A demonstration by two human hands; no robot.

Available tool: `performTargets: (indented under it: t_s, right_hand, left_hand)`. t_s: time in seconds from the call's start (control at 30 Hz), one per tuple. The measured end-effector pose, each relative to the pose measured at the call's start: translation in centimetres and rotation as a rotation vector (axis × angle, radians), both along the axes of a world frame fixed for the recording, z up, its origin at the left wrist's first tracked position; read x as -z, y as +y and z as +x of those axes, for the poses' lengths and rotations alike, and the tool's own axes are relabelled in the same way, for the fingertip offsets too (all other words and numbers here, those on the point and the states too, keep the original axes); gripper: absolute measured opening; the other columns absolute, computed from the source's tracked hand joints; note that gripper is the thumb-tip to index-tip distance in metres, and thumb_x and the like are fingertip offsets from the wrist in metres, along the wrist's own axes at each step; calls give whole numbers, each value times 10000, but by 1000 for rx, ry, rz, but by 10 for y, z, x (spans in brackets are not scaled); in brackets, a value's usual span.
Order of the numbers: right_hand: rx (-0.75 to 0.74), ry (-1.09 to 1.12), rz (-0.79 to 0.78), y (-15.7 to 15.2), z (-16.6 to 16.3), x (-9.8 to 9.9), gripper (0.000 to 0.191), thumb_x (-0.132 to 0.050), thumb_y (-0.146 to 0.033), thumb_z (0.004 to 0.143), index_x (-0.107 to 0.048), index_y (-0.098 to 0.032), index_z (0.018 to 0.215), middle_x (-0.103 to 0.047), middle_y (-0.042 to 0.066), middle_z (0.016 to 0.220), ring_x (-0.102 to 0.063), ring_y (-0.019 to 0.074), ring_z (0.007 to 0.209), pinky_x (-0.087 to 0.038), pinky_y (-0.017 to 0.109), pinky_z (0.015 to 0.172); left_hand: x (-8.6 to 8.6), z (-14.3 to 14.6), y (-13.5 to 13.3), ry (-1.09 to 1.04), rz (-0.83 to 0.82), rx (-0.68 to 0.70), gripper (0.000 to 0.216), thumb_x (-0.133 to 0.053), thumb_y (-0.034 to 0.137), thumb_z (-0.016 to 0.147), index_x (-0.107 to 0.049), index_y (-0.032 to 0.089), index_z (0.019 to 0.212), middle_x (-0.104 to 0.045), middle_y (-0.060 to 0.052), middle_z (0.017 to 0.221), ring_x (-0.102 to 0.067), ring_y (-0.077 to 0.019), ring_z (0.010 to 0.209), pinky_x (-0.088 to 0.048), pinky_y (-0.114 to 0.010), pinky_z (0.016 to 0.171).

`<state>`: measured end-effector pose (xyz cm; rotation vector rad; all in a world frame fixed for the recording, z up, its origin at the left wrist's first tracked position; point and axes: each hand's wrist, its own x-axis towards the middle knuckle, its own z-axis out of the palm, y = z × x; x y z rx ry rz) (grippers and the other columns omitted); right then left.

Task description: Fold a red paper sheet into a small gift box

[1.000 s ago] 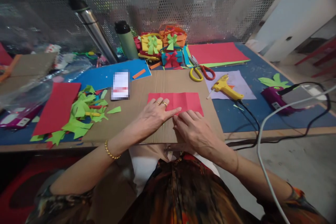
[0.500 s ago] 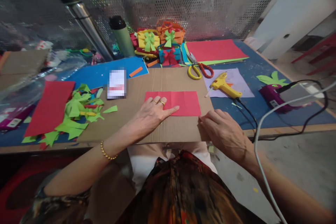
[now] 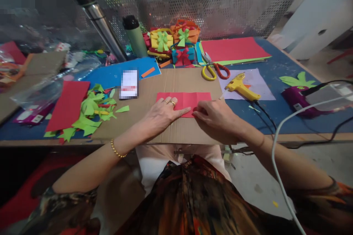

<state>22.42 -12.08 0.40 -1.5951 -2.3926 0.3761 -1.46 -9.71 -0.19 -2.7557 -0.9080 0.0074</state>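
Observation:
A folded red paper rectangle (image 3: 190,100) lies on a brown cardboard sheet (image 3: 171,80) at the table's near edge. My left hand (image 3: 162,114) lies flat on the paper's left part, fingers stretched out, forefinger pointing right along the lower edge. My right hand (image 3: 213,115) rests on the paper's right part with the fingers curled together, tips pressing near the lower edge close to my left forefinger. Whether it pinches the paper I cannot make out.
Yellow glue gun (image 3: 240,86) and scissors (image 3: 213,69) lie right of the cardboard, cables (image 3: 275,143) trailing off the edge. Green paper scraps (image 3: 91,112) and a red sheet (image 3: 67,104) sit left. Paper gift boxes (image 3: 173,42), two bottles (image 3: 135,36) and coloured sheets (image 3: 231,49) stand behind.
My right hand slid right off the paper's lower edge to the cardboard's corner, then came back onto the paper's right part. My left hand stayed pressed on the paper.

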Motion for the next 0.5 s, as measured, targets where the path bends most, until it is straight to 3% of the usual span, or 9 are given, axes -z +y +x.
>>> performTargets:
  t_s: [0.13,0.23,0.33,0.5]
  right_hand:
    - [-65,-30,-181,18,3,-9,157,-685,-331,907,-709,-184,856,-700,19,735,-571,130,650,-329,250,596]
    - [-71,-70,-208,22,3,-13,153,-700,-342,905,-713,-194,870,-686,3,732,-553,122,645,-323,243,582]
    - [-75,-91,-198,21,2,-12,153,-687,-344,922,-714,-195,899,-701,10,786,-552,125,672,-314,244,581]
    - [-110,-94,-132,18,3,-9,189,-665,-359,949,-707,-184,890,-716,35,809,-569,137,701,-308,252,599]
  left_hand:
    - [0,0,-2,-75,5,-132,546,-349,45,1014,-466,179,1529,-626,-154,1176,-585,-266,1069,-461,-401,918]
    - [-3,7,-9,-134,36,-299,374,-364,44,983,-610,48,1265,-638,-217,1144,-585,-311,1063,-470,-438,891]
    - [-10,23,-17,-112,-5,-382,263,-389,56,976,-648,91,1002,-651,-217,1068,-606,-320,1007,-465,-435,839]
    - [-21,52,-26,-118,-274,-500,240,-494,324,1057,-618,123,1104,-692,-131,1006,-649,-265,902,-465,-364,767]
